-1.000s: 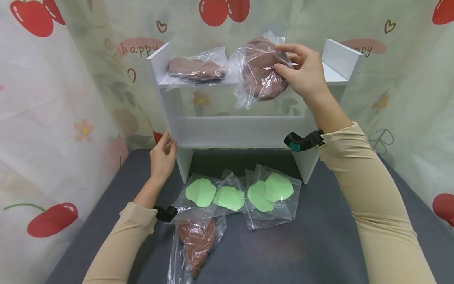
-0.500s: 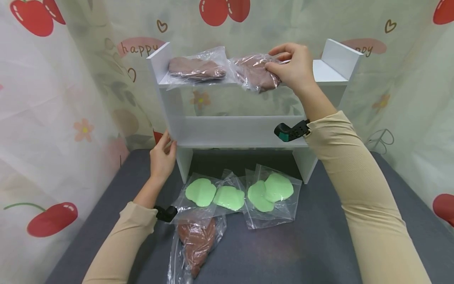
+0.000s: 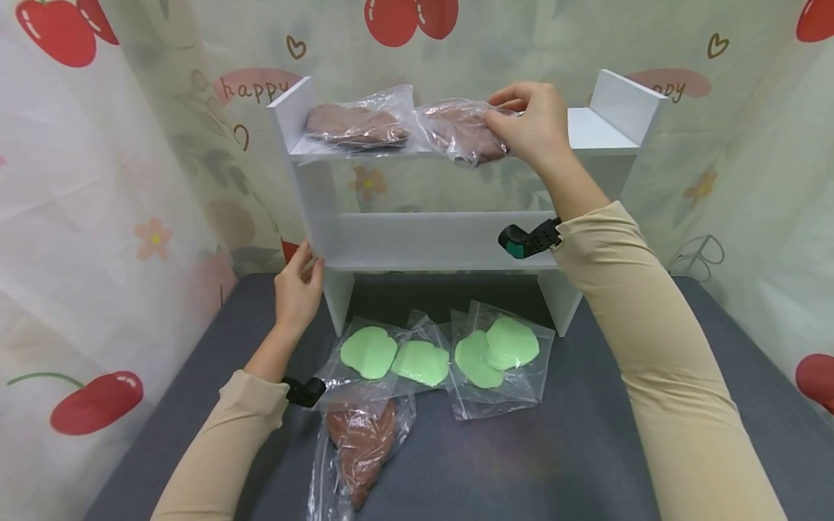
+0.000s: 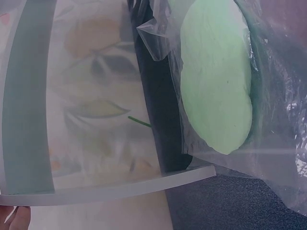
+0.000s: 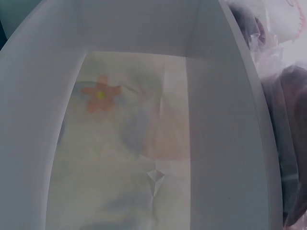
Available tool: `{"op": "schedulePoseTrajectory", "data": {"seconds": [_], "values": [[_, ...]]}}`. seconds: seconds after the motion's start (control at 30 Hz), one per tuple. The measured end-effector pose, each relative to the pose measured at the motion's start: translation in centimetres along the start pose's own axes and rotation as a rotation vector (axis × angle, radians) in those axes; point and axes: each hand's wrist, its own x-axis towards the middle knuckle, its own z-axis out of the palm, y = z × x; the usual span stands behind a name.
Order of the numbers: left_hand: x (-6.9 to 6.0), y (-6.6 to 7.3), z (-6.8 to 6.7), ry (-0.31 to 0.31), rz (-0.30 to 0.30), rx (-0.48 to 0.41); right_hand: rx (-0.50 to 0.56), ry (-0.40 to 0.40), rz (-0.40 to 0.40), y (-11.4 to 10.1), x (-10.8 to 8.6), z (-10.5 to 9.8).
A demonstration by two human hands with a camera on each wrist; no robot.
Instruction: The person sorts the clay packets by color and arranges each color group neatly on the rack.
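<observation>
My right hand (image 3: 537,126) pinches the right end of a clear plastic bag with a brown, clay-like slab (image 3: 465,129). The slab lies on the top board of a white shelf unit (image 3: 443,242), its front end jutting slightly over the edge. Close to its left lies a second bagged brown slab (image 3: 355,124). My left hand (image 3: 298,293) touches the outer face of the unit's left side panel; its fingertips (image 4: 19,219) show at the corner of the left wrist view. In the right wrist view, the bagged slab (image 5: 295,124) appears at the edge, with my fingers out of sight.
Clear bags with flat light green pieces (image 3: 422,363) lie on the dark table (image 3: 586,449) before the unit's base. Nearer, a bagged brown pointed piece (image 3: 361,449) lies partly under them. A patterned curtain (image 3: 163,145) surrounds the table; a thin cord (image 3: 700,257) hangs at right.
My right hand has tipped the upright bagged slab down flat onto the top board and drawn slightly left with it. The left hand has stayed at the side panel.
</observation>
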Motion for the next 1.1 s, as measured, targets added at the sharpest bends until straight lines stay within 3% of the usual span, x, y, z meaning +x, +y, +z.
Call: {"op": "schedulePoseTrajectory", "data": {"seconds": [0.37,0.5,0.73,0.97,1.1], "values": [[-0.1,0.0,0.1,0.009,0.013,-0.018,0.126,0.029,-0.071,1.7,-1.2,-1.9],[-0.1,0.0,0.0,0.007,0.014,-0.014,0.188,0.048,-0.111,2.2,-2.4,-2.5],[0.0,0.0,0.0,-0.001,0.011,-0.014,0.199,0.084,-0.217,2.8,-5.0,-2.8],[0.0,0.0,0.0,-0.008,0.012,-0.011,0.225,0.023,-0.233,3.8,-8.0,-2.7],[0.0,0.0,0.0,-0.009,0.008,-0.009,0.228,-0.033,-0.285,4.5,-9.7,-2.1]]}}
